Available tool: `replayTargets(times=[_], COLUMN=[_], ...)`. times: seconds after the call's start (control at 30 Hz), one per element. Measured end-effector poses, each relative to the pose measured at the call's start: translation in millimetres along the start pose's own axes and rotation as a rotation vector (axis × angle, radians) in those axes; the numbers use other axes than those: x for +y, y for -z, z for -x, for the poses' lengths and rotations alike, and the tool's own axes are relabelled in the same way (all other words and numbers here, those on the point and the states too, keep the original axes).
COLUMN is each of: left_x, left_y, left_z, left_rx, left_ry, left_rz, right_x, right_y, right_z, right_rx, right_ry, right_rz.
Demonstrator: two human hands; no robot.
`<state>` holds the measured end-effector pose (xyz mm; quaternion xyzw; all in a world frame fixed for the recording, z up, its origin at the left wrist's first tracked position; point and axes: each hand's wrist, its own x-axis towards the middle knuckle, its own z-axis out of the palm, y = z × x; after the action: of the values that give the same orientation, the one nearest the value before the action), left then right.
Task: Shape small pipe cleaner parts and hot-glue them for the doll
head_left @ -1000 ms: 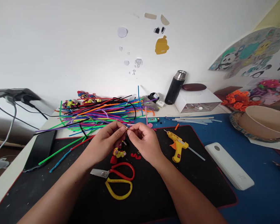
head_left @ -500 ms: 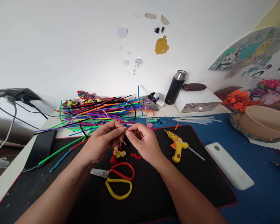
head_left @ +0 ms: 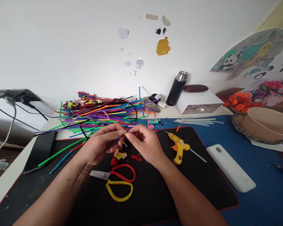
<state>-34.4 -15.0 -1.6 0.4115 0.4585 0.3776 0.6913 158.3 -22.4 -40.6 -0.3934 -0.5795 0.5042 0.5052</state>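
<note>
With fingertips nearly closed, the left hand (head_left: 101, 141) and right hand (head_left: 145, 141) are pinching a tiny piece (head_left: 125, 132) between them above the mat (head_left: 153, 194), a blue bit (head_left: 118, 139) now showing by the left fingers, perhaps meaning it is being adjusted.

No wording, brand or number could be read with certainty. The yellow hot glue gun (head_left: 178, 147) bore a pale label along its barrel, too small to make out. To its left, raised characters ran along the scissors' yellow handle (head_left: 119, 199), illegible. To its right, the white power bank (head_left: 231, 168) carried a faint, unreadable logo; behind it, the black thermos (head_left: 176, 91) showed tiny blurred marks.
</note>
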Motion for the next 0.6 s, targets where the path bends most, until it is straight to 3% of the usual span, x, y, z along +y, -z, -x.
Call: replayTargets(times=[0.3, 0.6], left_x=[0.0, 3.6], left_y=[-1.7, -0.2], left_z=[-3.7, -0.6], left_rx=[-0.065, -0.162], left_ry=[0.007, 0.129], left_rz=[0.074, 0.16], right_x=[-0.6, -2.0], right_y=[0.6, 1.1], right_z=[0.7, 0.8], right_rx=[-0.062, -0.144], right_ry=[-0.032, -0.03], right_rz=[-0.059, -0.139])
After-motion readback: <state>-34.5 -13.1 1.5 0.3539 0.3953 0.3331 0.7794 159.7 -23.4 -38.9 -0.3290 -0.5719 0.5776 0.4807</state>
